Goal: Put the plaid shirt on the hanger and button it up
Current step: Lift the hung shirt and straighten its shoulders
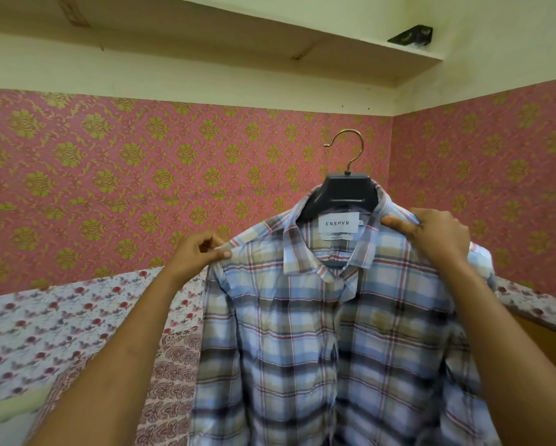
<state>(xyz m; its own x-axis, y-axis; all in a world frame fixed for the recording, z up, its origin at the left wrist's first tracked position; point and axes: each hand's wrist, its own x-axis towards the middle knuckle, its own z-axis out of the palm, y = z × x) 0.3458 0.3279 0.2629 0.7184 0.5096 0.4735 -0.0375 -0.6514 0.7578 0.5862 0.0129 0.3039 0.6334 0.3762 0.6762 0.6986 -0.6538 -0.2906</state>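
Note:
The plaid shirt (341, 333), blue, tan and red checks, hangs on a dark hanger (347, 191) with a brass hook, held up in the air in front of me. A white label shows inside the collar. My left hand (196, 252) pinches the shirt's left shoulder seam. My right hand (437, 236) grips the right shoulder near the collar. The front placket lies closed down the middle; whether its buttons are fastened I cannot tell. The hanger's arms are hidden inside the shirt.
A bed with a floral sheet (61, 333) lies below and to the left. Pink and gold patterned wallpaper (141, 172) covers the walls. A cream shelf (206, 49) runs overhead. A wooden edge (547, 329) shows at the right.

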